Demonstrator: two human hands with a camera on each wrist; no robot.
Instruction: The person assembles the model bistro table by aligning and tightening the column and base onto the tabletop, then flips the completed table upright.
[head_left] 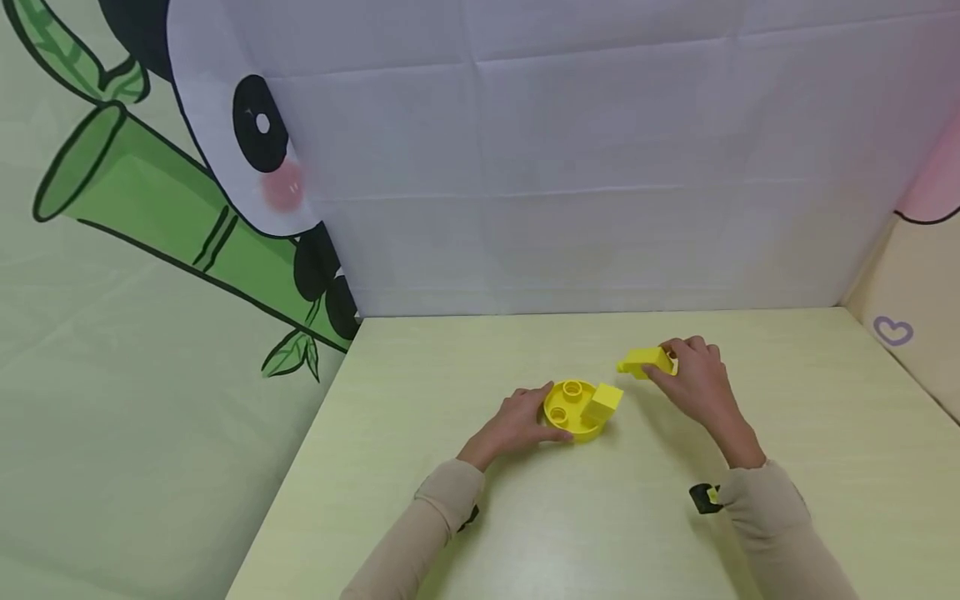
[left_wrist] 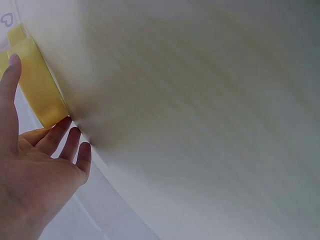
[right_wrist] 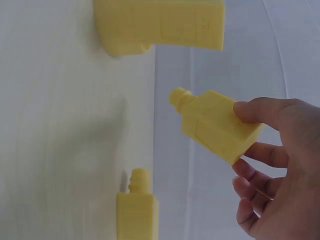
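Note:
A round yellow base (head_left: 576, 435) with raised round sockets sits on the table, and one yellow block (head_left: 604, 402) stands up from its right side. My left hand (head_left: 517, 422) grips the base's left rim between thumb and fingers; in the left wrist view the base's side wall (left_wrist: 42, 85) shows between them. To the right, my right hand (head_left: 701, 379) pinches a yellow bottle-shaped piece (right_wrist: 220, 125) above the table, its threaded neck pointing left toward the base. Another yellow bottle-shaped piece (right_wrist: 137, 215) stands on the table in the right wrist view, neck up.
The pale table (head_left: 420, 383) ends at a white cloth backdrop (head_left: 600, 167). A printed green cloth (head_left: 112, 400) hangs on the left side. A black strap (head_left: 705, 498) shows at the right sleeve.

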